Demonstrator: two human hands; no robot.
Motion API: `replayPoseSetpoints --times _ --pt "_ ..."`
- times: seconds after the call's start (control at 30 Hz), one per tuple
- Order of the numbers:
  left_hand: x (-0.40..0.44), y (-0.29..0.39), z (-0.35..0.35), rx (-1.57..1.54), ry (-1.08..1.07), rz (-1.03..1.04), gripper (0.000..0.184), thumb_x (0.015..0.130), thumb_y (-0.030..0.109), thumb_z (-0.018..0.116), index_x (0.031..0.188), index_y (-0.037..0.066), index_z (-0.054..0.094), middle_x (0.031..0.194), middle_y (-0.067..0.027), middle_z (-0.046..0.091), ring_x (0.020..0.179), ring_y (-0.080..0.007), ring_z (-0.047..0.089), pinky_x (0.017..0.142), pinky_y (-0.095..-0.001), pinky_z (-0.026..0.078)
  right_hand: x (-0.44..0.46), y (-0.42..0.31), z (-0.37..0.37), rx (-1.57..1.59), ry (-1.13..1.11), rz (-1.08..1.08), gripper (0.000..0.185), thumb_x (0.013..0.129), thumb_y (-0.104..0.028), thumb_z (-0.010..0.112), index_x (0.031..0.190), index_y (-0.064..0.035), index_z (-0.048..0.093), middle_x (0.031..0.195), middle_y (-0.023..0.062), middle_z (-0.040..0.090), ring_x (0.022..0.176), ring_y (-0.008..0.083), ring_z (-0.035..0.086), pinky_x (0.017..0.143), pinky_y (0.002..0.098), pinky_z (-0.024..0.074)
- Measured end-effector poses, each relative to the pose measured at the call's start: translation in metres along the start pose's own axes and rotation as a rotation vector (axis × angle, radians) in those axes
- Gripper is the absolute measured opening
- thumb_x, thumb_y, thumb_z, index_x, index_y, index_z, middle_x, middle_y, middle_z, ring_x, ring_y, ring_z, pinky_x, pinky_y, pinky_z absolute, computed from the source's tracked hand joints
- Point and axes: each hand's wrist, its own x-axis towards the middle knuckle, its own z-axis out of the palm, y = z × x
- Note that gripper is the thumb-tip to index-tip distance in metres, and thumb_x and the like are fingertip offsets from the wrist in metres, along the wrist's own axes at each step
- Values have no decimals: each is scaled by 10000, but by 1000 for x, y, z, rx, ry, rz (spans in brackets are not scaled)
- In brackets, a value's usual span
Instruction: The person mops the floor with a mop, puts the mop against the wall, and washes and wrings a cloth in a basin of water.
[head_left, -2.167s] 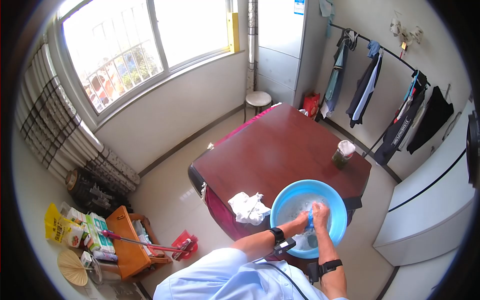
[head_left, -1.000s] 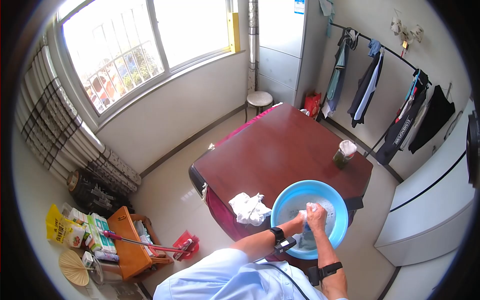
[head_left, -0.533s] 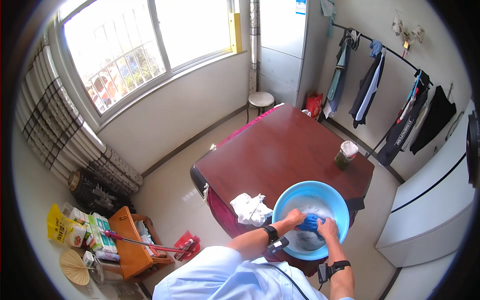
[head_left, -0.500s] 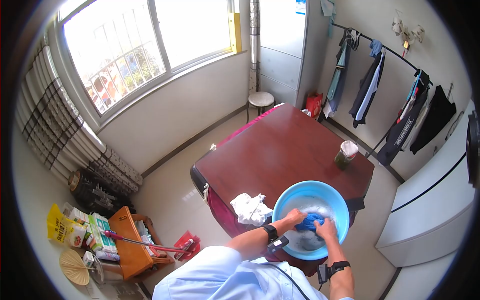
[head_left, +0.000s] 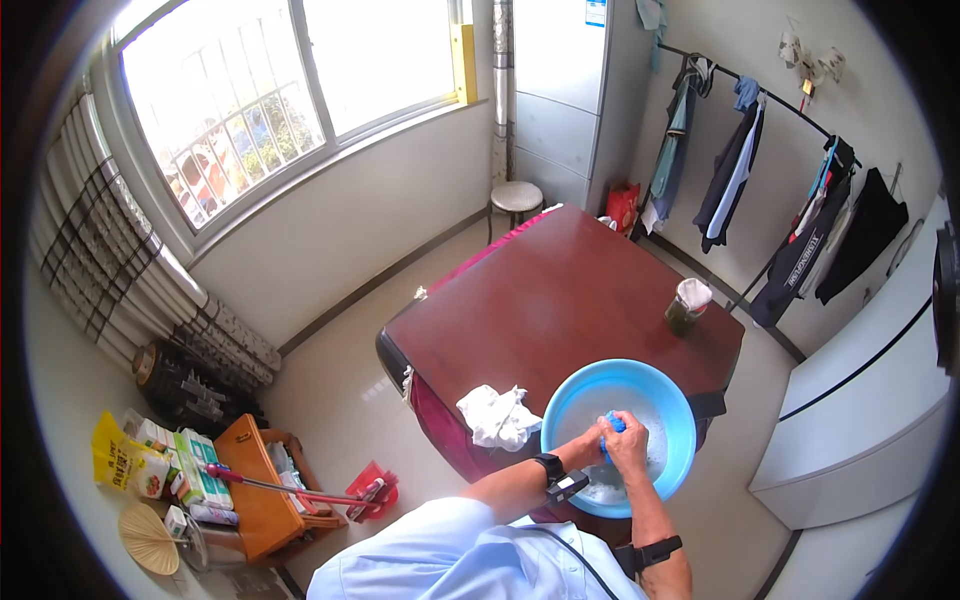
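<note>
A light blue basin (head_left: 678,400) with sudsy water stands at the near edge of the dark red table (head_left: 540,300). Over the water, a bunched blue cloth (head_left: 614,424) shows between my hands. My left hand (head_left: 588,446) is closed on its left side. My right hand (head_left: 627,443) is wrapped round it from the right, close against the left one. Part of the cloth is hidden by my fingers. Left of the basin lies a crumpled white cloth (head_left: 496,416).
A jar (head_left: 686,308) with green contents stands on the table's right side. A round stool (head_left: 517,197) is behind the table. Clothes hang on a rack (head_left: 735,160) at the right. An orange cabinet (head_left: 255,490) and a red dustpan (head_left: 372,490) are at the lower left.
My hands were apart with the blue cloth spread between them low in the basin. Now they have come together, and the cloth is bunched up between them.
</note>
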Motion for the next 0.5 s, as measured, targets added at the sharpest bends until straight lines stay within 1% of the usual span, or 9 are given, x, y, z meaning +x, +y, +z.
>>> replayPoseSetpoints --times 0.07,0.13,0.17,0.2,0.27,0.33,0.4,0.47,0.5 --pt "8 5 8 -148 -61 -20 261 842 231 639 1081 134 605 997 -50 642 923 -174 615 803 -375 516 7 3 3 -14 47 42 300 799 -273 744 868 13 684 795 222 681 732 371 673 677 426 523" --pt "11 8 15 -297 -121 -45 321 789 131 694 1099 118 608 1000 -41 647 949 -170 613 831 -354 514 14 5 2 -69 74 74 276 809 -254 723 816 18 676 765 237 666 730 397 662 674 442 517" --pt "10 11 18 -328 -94 -65 335 782 111 701 1104 111 608 1002 -43 649 953 -175 614 835 -351 514 18 7 2 -96 86 90 269 815 -245 712 791 20 672 750 244 659 728 410 656 673 450 514" --pt "8 14 23 -360 -66 -85 350 775 90 707 1110 103 609 1004 -45 651 957 -179 615 839 -349 513 21 16 3 -132 110 62 253 813 -227 697 781 22 667 748 253 653 734 421 651 675 462 509" --pt "2 20 33 -332 101 -145 326 799 106 679 1116 89 608 1008 -64 655 946 -201 624 829 -360 512 26 47 10 -202 160 7 222 810 -190 668 761 26 657 746 271 642 746 442 640 678 487 500" --pt "-7 21 40 312 118 48 256 865 207 613 1076 65 638 980 -96 660 919 -227 634 796 -368 514 30 74 15 -280 175 59 213 804 -178 640 755 28 662 757 271 646 753 451 638 688 502 496" --pt "-10 24 47 637 210 31 292 893 289 580 1028 45 668 941 -123 662 884 -248 641 762 -377 516 31 85 9 -351 152 122 230 802 -191 628 740 28 666 761 270 648 745 449 638 690 511 492" --pt "-7 34 57 639 384 -200 353 882 351 580 973 29 695 892 -144 660 839 -266 645 725 -386 516 31 94 0 -415 91 196 271 803 -229 630 718 25 669 757 267 649 722 437 638 683 516 488" --pt "-16 51 61 691 425 -211 381 884 381 574 943 28 707 880 -148 665 827 -264 645 708 -394 516 28 100 -6 -489 29 235 321 809 -283 628 720 19 689 795 263 661 759 434 649 717 522 497"
